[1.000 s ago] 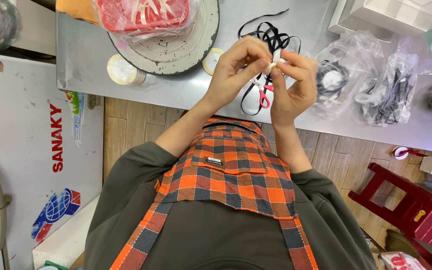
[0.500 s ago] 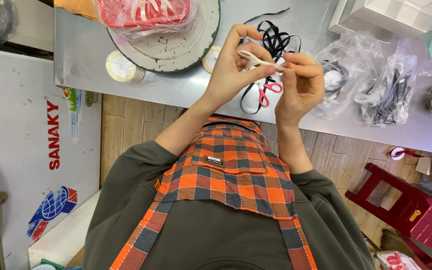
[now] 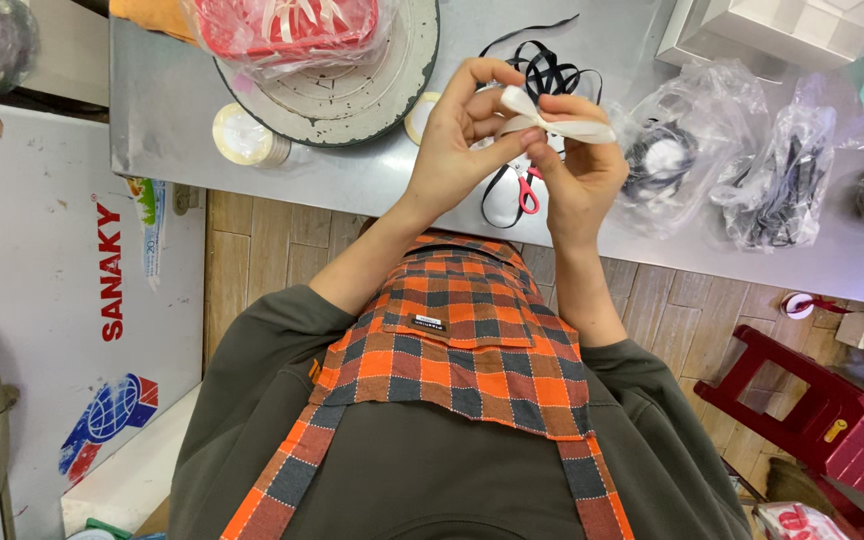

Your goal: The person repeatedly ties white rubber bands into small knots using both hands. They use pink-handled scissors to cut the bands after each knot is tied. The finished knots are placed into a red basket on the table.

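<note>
The counter point(image 3: 352, 190) is dull brushed metal; the white ribbon point(image 3: 562, 125) looks like smooth cloth, the bags point(image 3: 782, 180) are glossy clear plastic.

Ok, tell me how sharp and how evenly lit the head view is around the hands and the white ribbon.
Head view: soft, even light; the left hand, right hand and white ribbon are sharp, with no motion blur. Head view: the metal table shows a dull sheen, and the clear plastic bags catch small highlights. Head view: wide-angle bending stretches the edges of the picture.
</note>
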